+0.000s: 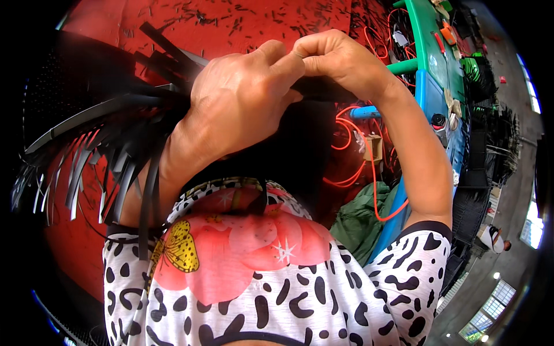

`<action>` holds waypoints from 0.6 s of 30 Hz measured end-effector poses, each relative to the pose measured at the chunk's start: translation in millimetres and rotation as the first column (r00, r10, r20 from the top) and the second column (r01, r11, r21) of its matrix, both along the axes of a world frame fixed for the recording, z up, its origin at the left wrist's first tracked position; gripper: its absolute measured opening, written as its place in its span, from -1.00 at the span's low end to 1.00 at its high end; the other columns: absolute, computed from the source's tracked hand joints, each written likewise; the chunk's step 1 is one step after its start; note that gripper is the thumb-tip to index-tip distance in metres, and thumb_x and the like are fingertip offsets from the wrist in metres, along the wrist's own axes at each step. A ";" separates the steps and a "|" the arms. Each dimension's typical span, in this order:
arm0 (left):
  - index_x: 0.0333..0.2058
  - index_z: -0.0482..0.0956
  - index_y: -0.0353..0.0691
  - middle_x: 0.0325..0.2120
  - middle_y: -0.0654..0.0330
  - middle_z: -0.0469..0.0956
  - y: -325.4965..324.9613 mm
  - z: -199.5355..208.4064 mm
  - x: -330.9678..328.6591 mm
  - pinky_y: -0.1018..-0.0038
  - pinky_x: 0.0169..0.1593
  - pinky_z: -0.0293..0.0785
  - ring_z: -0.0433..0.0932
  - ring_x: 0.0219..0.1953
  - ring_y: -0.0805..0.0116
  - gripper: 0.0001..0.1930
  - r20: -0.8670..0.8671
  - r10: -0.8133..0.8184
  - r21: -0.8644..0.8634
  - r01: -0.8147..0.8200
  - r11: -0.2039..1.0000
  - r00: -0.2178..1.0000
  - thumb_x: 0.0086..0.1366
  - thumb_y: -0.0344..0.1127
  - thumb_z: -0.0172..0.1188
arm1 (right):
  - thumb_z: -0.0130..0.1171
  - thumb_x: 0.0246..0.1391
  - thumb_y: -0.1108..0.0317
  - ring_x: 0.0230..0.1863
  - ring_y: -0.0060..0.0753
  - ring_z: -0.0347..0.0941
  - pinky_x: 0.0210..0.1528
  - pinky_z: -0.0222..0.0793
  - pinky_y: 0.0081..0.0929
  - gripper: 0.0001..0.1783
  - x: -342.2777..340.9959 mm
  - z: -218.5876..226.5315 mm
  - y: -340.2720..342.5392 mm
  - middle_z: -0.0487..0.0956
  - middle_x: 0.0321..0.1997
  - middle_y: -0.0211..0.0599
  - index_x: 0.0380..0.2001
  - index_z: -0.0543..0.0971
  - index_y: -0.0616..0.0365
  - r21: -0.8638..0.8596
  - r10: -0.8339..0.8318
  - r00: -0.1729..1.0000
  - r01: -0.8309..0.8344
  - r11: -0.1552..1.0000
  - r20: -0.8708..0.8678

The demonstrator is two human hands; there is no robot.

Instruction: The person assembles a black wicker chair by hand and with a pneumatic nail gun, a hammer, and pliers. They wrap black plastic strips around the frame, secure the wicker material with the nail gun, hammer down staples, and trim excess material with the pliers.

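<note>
My left hand (242, 95) is closed, its back turned up and its fingers bent over dark material. The fingertips of my right hand (340, 60) meet it in a pinch; what lies between the fingers is too small or hidden to tell. Flat black strips (167, 46) stick out beyond my left wrist. A curved black band (92, 109) with many loose strip ends (86, 173) hangs to the left of my left forearm, and some strips cross that arm. Beneath both hands the dark piece falls into shadow, so its shape is unclear.
Small black scraps (231, 23) litter the red surface (277, 14) ahead. To the right stands a green and blue frame (424, 86) with tools on it. Orange hose (375, 196), a cardboard box (374, 148) and green cloth (360, 222) lie near it. Black goods (490, 144) are piled farther right.
</note>
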State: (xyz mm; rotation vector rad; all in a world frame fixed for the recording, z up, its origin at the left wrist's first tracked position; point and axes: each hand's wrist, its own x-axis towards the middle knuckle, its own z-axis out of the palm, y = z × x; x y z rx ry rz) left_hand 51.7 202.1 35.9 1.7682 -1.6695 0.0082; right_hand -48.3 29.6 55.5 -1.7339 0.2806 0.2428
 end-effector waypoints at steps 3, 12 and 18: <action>-0.36 0.55 -0.20 -0.48 0.20 0.43 -1.4 -1.1 0.3 0.33 -0.48 0.41 0.50 -0.51 0.15 -0.75 0.037 -0.046 -0.099 0.050 0.994 0.998 -0.10 -0.42 0.34 | 0.12 0.07 0.37 -0.53 -0.79 0.31 -0.51 0.21 -0.75 -0.86 3.0 3.6 3.6 0.45 -0.57 -0.56 -0.51 0.50 0.20 -0.009 -0.023 0.997 0.022 1.000 -0.078; -0.37 0.57 -0.21 -0.35 0.24 0.52 1.5 -7.8 2.7 0.37 -0.44 0.45 0.54 -0.45 0.15 -0.78 0.031 -0.064 -0.073 0.066 0.995 0.997 -0.08 -0.44 0.31 | 0.24 -0.01 0.26 -0.30 -0.49 0.53 -0.23 0.42 -0.55 -0.68 -28.1 -12.1 21.4 0.57 -0.39 -0.29 -0.25 0.51 0.27 -0.336 -0.275 0.775 0.524 0.782 0.569; -0.37 0.56 -0.23 -0.41 0.18 0.53 -4.2 -1.5 1.7 0.34 -0.37 0.46 0.53 -0.40 0.09 -0.85 0.036 -0.092 -0.001 0.092 0.996 0.995 0.02 -0.42 0.25 | 0.44 -0.25 0.25 -0.07 -0.26 0.51 -0.02 0.40 -0.40 -0.30 -82.7 -58.4 21.7 0.55 -0.15 -0.11 0.01 0.40 0.18 -0.644 -0.160 0.819 0.540 0.542 0.551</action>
